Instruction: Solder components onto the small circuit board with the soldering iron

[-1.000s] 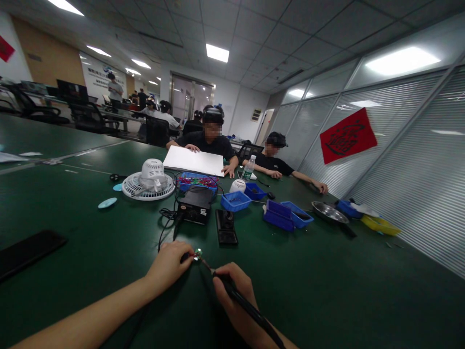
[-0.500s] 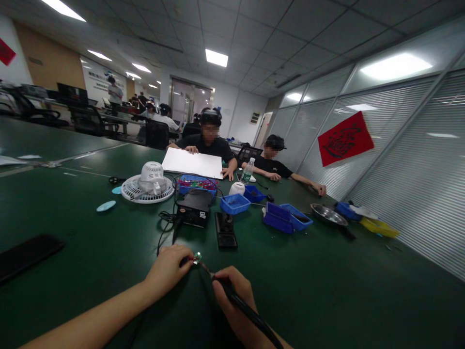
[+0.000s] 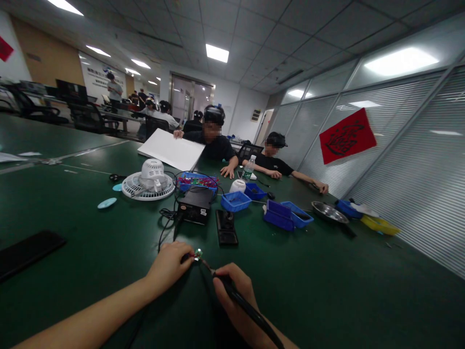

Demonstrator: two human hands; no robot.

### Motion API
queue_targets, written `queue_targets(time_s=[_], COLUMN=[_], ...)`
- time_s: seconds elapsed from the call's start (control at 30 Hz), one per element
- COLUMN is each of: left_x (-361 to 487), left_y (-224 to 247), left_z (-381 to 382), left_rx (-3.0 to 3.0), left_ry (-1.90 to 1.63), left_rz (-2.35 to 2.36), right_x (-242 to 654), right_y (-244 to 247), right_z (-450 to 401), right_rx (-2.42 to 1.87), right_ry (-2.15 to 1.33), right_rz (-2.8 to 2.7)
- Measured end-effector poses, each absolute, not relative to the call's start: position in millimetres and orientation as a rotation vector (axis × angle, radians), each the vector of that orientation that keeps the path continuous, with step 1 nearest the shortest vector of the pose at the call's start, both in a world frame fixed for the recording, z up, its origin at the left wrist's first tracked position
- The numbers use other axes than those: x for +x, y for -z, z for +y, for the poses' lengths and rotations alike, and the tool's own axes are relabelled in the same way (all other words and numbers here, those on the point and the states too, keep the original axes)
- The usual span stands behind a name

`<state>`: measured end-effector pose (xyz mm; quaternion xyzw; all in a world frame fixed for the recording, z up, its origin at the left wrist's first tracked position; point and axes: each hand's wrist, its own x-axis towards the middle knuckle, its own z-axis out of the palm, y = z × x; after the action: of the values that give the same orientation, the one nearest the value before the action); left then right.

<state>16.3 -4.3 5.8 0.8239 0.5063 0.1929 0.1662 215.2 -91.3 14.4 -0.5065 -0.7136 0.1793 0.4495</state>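
My left hand [image 3: 174, 264] pinches thin red wires at the left edge of a small green circuit board [image 3: 198, 254], low over the green table. From the right, my right hand [image 3: 238, 295] grips a soldering iron [image 3: 236, 298] by its black handle. Its metal tip points at the board and lies very near its lower edge; whether they touch I cannot tell. Beyond my hands stand a black soldering station [image 3: 195, 206] with cables and a small black stand [image 3: 226, 228].
A white fan part [image 3: 148, 186], a blue basket of wires [image 3: 185, 186], other blue trays [image 3: 236, 201], a metal pan [image 3: 330, 212] and a yellow tray [image 3: 380, 225] stand farther back. A black phone-like slab [image 3: 31, 252] lies left. Two people sit opposite, one holding a white board [image 3: 172, 149].
The person opposite has moved the white board to the left and tilted it up. My hands have hardly moved, with the wires and the iron still in them.
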Motion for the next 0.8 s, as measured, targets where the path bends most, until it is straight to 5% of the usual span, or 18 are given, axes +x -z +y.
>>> queue_targets(time_s=[0.8], left_x=[16.4], left_y=[-7.6], left_z=[-4.0], left_rx=[2.332], left_ry=[-0.518], left_rz=[1.444], right_x=[217.9], right_y=[-14.0], right_z=[-89.7], right_rx=[-1.261], right_ry=[-0.391], right_rz=[-1.797])
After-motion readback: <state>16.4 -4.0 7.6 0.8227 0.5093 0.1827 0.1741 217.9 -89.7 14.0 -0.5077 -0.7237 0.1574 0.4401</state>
